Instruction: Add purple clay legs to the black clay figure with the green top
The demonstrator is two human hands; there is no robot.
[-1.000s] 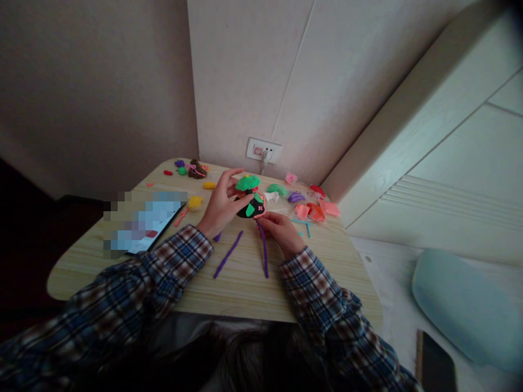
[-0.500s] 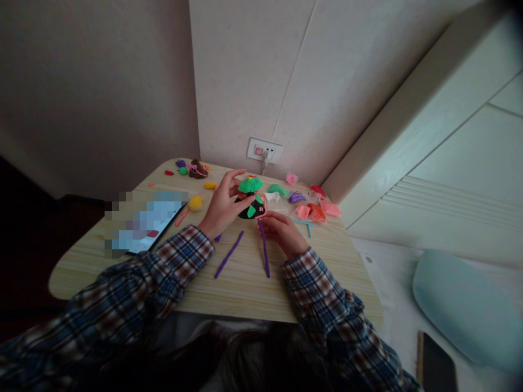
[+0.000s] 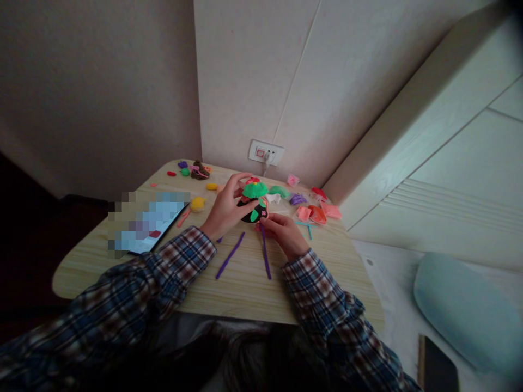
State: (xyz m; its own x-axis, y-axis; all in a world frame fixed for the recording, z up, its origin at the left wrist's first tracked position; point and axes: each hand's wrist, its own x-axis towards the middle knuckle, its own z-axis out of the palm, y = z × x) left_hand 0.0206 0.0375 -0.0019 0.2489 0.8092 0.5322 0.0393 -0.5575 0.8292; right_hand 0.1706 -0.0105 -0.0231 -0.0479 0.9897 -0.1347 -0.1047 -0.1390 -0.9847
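Observation:
A clay model with a black body, green top and small green leaf stands near the middle of the wooden table. My left hand grips its left side with curled fingers. My right hand pinches the upper end of a purple clay strip against the model's lower right. A second purple strip lies loose on the table just left of it. Plaid sleeves cover both forearms.
A tablet lies at the table's left. Small clay lumps, yellow, brown, green, purple and orange-pink, are scattered along the back. A wall socket sits behind. A pale blue cushion and dark phone lie right.
The model has tilted and sunk slightly between my hands. My left fingers have closed more round it, and my right hand stays pressed at its base.

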